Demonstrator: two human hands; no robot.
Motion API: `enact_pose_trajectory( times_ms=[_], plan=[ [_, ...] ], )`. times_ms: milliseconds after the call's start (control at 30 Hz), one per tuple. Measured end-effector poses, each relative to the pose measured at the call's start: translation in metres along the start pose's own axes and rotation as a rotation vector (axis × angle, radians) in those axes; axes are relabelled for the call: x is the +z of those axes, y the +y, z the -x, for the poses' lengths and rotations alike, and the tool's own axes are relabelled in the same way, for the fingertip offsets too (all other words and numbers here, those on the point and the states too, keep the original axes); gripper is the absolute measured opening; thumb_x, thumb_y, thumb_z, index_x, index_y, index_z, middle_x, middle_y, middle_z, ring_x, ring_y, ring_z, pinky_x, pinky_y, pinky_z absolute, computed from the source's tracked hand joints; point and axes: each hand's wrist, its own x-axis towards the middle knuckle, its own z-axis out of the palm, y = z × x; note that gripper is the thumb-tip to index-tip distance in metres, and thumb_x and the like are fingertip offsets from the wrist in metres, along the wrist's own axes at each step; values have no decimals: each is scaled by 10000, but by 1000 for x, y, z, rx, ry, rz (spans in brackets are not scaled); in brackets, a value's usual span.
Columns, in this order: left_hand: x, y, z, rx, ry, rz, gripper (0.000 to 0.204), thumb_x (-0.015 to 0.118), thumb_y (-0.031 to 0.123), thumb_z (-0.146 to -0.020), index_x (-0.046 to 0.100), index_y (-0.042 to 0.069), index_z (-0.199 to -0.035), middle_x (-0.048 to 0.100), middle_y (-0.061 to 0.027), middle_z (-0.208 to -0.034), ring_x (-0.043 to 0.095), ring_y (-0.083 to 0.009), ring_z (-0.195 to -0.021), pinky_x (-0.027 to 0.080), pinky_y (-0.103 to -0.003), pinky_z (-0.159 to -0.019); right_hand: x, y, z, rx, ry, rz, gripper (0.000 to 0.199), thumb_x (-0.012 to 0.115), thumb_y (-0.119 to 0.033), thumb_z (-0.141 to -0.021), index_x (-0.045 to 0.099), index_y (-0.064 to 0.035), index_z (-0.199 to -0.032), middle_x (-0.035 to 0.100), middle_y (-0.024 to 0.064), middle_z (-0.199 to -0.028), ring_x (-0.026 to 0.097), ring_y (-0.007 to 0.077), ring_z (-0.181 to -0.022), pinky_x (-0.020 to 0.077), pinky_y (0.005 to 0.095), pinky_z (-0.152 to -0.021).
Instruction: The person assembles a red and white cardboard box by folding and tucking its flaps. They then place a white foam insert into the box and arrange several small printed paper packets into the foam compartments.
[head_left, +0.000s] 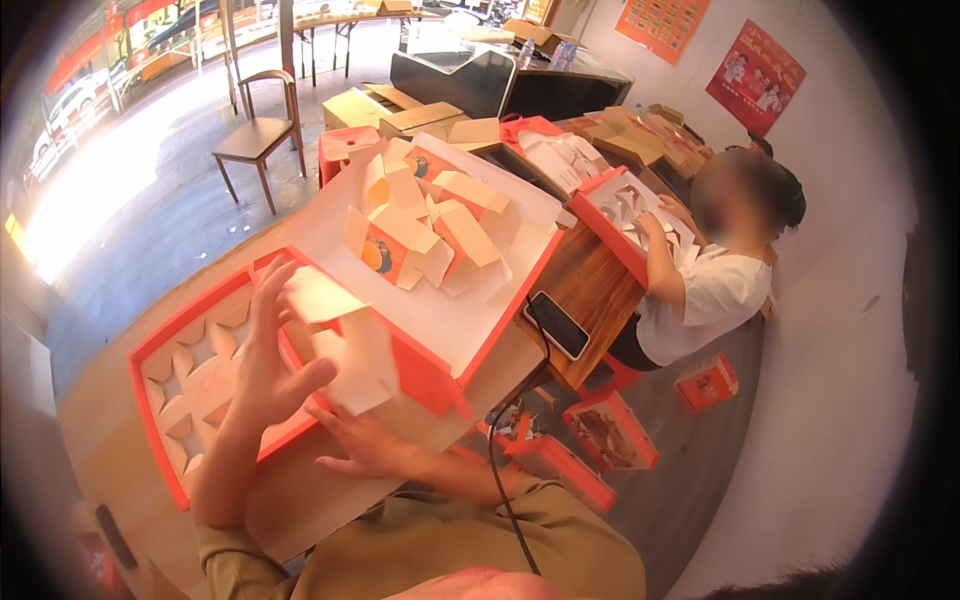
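Observation:
A small cream folding carton point(352, 362), slightly blurred, stands open-flapped between my hands. My left hand point(272, 355) is raised at its left side, fingers stretched up and thumb apart; whether it touches the carton I cannot tell. Close to the carton's lower edge, my right hand point(362, 440) has its fingers spread. Beneath my left hand lies a shallow red-rimmed box point(172, 345) with a cream insert of star-shaped cut-outs. Beyond the carton, a large white tray with red walls point(505, 300) holds a pile of orange-and-cream folded cartons point(465, 235).
On the wooden table lies a phone point(557, 325), and a black cable point(492, 455) hangs nearby. At the right, a seated person point(715, 290) handles another red box point(610, 235). Red cartons point(610, 430) sit on the floor. A chair point(258, 150) stands at far left.

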Motion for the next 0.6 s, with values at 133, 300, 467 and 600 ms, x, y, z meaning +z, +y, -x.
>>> enact_pose_trajectory(
  times_ms=[133, 300, 467, 600],
  plan=[
    [-38, 19, 43, -21, 77, 48, 1250, 789, 808, -802, 328, 54, -1686, 229, -222, -1786, 349, -376, -1603, 342, -536, -1259, -13, 2, -45, -100, 334, -258, 1192, 899, -440, -868, 173, -61, -1734, 237, 265, -1762, 300, 509, -1596, 284, 626, -1292],
    [-62, 2, 76, -3, 196, -8, 1230, 686, 878, -829, 359, 39, -1667, 290, -226, -1759, 328, -376, -1609, 311, -515, -1276, -33, -35, -135, -444, 452, -245, 1268, 962, -447, -750, 223, -79, -1712, 305, 244, -1730, 350, 477, -1578, 314, 616, -1280],
    [-101, -12, 118, -29, 250, -94, 1090, 675, 749, -918, 362, 22, -1669, 411, -234, -1680, 405, -388, -1560, 351, -502, -1247, -22, -59, -194, -643, 368, -462, 1186, 971, -358, -699, 331, -90, -1660, 425, 213, -1641, 435, 443, -1506, 375, 582, -1242],
    [-151, -9, 148, -125, 237, -198, 957, 683, 573, -991, 337, 11, -1684, 468, -230, -1643, 449, -373, -1535, 369, -478, -1233, -7, -63, -217, -501, 142, -770, 1022, 940, -369, -764, 444, -48, -1598, 522, 187, -1551, 539, 346, -1418, 478, 483, -1154]
  ],
)
